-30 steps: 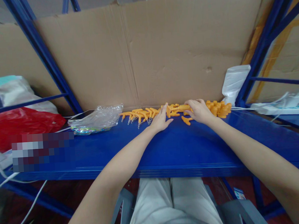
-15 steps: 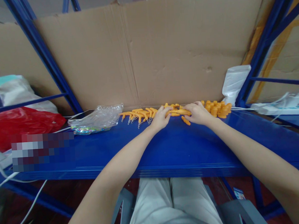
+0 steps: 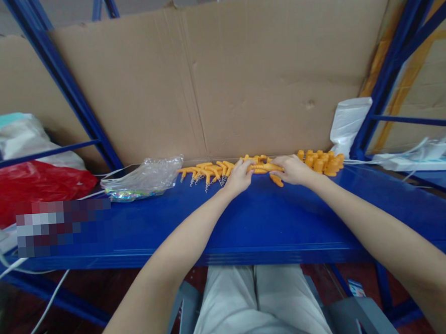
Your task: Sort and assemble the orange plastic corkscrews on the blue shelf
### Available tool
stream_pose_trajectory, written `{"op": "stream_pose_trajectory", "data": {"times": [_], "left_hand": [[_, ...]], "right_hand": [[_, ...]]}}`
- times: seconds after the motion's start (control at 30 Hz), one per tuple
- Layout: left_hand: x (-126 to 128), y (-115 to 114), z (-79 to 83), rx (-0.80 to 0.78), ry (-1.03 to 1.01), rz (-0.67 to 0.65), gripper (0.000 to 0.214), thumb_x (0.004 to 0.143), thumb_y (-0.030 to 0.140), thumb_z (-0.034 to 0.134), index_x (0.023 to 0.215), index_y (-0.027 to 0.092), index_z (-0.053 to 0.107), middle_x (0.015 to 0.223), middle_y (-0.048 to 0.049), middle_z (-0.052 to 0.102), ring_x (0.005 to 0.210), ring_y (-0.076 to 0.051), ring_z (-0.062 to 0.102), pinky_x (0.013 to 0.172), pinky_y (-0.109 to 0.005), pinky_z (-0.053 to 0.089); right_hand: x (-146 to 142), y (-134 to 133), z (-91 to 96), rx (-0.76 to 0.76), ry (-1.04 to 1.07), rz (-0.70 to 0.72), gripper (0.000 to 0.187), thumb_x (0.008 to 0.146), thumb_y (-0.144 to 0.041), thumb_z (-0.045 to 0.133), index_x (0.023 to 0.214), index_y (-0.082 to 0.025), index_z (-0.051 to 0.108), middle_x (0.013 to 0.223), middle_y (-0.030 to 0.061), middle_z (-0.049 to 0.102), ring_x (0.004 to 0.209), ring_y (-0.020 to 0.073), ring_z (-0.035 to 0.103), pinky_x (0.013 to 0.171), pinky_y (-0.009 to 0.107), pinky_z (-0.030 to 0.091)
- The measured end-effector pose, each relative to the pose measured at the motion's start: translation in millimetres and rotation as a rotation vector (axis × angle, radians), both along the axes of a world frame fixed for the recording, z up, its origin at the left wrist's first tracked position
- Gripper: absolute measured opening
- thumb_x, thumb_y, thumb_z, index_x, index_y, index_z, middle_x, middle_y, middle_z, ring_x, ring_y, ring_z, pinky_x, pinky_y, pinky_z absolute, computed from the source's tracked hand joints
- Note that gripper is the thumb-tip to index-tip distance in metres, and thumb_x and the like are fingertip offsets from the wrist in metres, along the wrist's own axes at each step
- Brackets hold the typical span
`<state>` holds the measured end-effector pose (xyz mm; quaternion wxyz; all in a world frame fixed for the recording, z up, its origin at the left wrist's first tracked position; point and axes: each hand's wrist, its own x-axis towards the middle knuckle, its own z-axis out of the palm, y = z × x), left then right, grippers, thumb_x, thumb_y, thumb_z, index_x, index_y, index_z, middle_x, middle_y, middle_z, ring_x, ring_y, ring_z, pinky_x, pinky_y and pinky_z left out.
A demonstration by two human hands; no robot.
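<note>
Long orange plastic pieces [image 3: 264,168] lie in a row between my hands at the back of the blue shelf. My left hand [image 3: 239,178] has its fingers curled on their left end. At the right end, my right hand [image 3: 292,170] grips them with bent fingers; its fingertips are partly hidden. A single loose orange piece [image 3: 277,181] lies just below the right fingers. Left of my left hand is a pile of orange pieces with small metal chains [image 3: 207,171], like keychains. Beside my right hand stands a cluster of chunky orange pieces [image 3: 323,162].
A clear plastic bag with colourful contents [image 3: 143,181] lies to the left on the blue shelf [image 3: 257,225]. Cardboard [image 3: 247,75] walls off the back. A white packet [image 3: 350,121] leans at the right post, near a power strip with cables [image 3: 415,161]. A red bag [image 3: 35,186] is far left.
Both hands stay at the row of orange pieces. The right fingers have shifted very slightly around its right end. The rest of the view moves only a little with the camera.
</note>
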<state>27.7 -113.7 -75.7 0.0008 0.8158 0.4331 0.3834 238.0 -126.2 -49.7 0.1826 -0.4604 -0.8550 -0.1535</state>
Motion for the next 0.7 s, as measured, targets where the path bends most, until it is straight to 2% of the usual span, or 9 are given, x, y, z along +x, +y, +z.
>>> {"op": "stream_pose_trajectory", "data": {"times": [0.13,0.2,0.3,0.37,0.43,0.57,0.63,0.7], "left_hand": [[1,-2,5.3,-0.07,-0.054,0.003,0.022,0.086,0.01,0.053,0.104,0.018,0.061,0.105,-0.0075,0.062,0.101,-0.02,0.062,0.095,-0.036,0.048],[2,-4,8.6,-0.15,-0.096,-0.003,0.021,0.085,0.011,0.054,0.104,0.018,0.061,0.104,-0.0077,0.063,0.093,-0.019,0.065,0.088,-0.036,0.053],[4,-6,13.9,-0.358,-0.182,-0.006,0.023,0.086,0.012,0.054,0.108,0.018,0.059,0.083,-0.0036,0.064,0.066,-0.016,0.066,0.069,-0.035,0.057],[4,-7,17.7,-0.498,-0.245,-0.013,0.025,0.088,0.012,0.052,0.112,0.017,0.056,0.065,0.0017,0.057,0.051,-0.013,0.061,0.057,-0.031,0.056],[3,-7,21.6,-0.584,-0.3,-0.04,0.026,0.088,0.011,0.053,0.113,0.015,0.055,0.055,0.0056,0.05,0.045,-0.012,0.057,0.049,-0.027,0.054],[-3,-9,26.8,-0.606,-0.354,-0.091,0.024,0.085,0.009,0.059,0.109,0.013,0.056,0.05,0.0082,0.046,0.041,-0.009,0.055,0.045,-0.021,0.05],[-5,-9,26.1,-0.558,-0.328,-0.076,0.024,0.086,0.01,0.058,0.11,0.013,0.057,0.05,0.0077,0.048,0.04,-0.009,0.053,0.045,-0.021,0.049],[-7,-8,23.1,-0.451,-0.272,-0.046,0.026,0.086,0.011,0.056,0.111,0.014,0.059,0.06,0.004,0.055,0.042,-0.009,0.053,0.048,-0.024,0.05]], "right_hand": [[-4,-5,3.0,0.051,-0.079,-0.038,0.03,0.089,-0.029,0.049,0.111,-0.016,0.064,0.111,0.0155,0.07,0.104,0.0295,0.062,0.082,0.039,0.04],[-6,-7,4.1,0.069,-0.107,-0.06,0.03,0.09,-0.028,0.048,0.112,-0.016,0.064,0.109,0.0158,0.07,0.102,0.0293,0.062,0.081,0.038,0.037],[-10,-12,6.4,0.109,-0.151,-0.09,0.03,0.091,-0.028,0.047,0.111,-0.015,0.064,0.106,0.0162,0.07,0.098,0.0294,0.061,0.082,0.039,0.034],[-13,-15,8.0,0.165,-0.19,-0.096,0.03,0.091,-0.027,0.046,0.111,-0.014,0.064,0.103,0.016,0.07,0.095,0.0294,0.06,0.084,0.041,0.031],[-15,-18,9.2,0.229,-0.226,-0.089,0.031,0.092,-0.025,0.044,0.111,-0.014,0.065,0.1,0.0156,0.069,0.093,0.029,0.058,0.087,0.042,0.029],[-16,-17,7.6,0.313,-0.224,-0.041,0.031,0.093,-0.023,0.042,0.113,-0.013,0.065,0.098,0.015,0.069,0.092,0.0284,0.058,0.091,0.043,0.028],[-12,-12,3.7,0.306,-0.169,0.008,0.032,0.092,-0.024,0.044,0.115,-0.013,0.063,0.098,0.0155,0.069,0.093,0.0286,0.058,0.09,0.043,0.032],[-5,-5,-2.0,0.256,-0.062,0.08,0.033,0.091,-0.028,0.048,0.117,-0.013,0.062,0.102,0.0155,0.069,0.095,0.0287,0.06,0.088,0.043,0.036]]}}
